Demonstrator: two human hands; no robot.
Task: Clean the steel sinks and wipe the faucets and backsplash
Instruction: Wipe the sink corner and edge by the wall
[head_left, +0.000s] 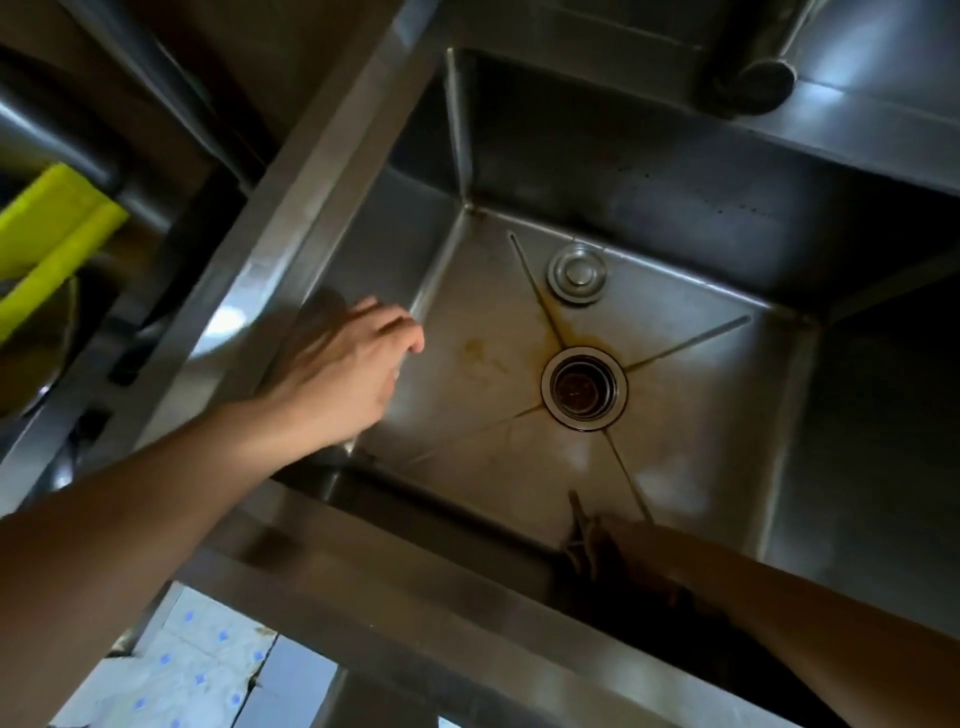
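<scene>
While I look straight down through the head camera, the steel sink (649, 171) fills most of the view, a deep square basin with creases running across its floor to the round drain (583, 388). Brownish stains ring the drain and trail along one crease towards the back corner, where a loose metal drain plug (576, 274) lies on the sink floor, near the drain but apart from it. My left hand (340, 371) reaches in over the left rim, fingers relaxed and released, holding nothing, hovering near the left wall. My right hand (613, 551) is down at the near wall of the sink, dark and blurred; something thin and dark shows at it, but I cannot tell whether it is grasping anything. A dark faucet spout (753, 83) sticks out over the back edge at the top. On the counter (291, 208) side to the left, a yellow-green object (47, 234) sits in shadow. Pale floor tiles (208, 670) show below
</scene>
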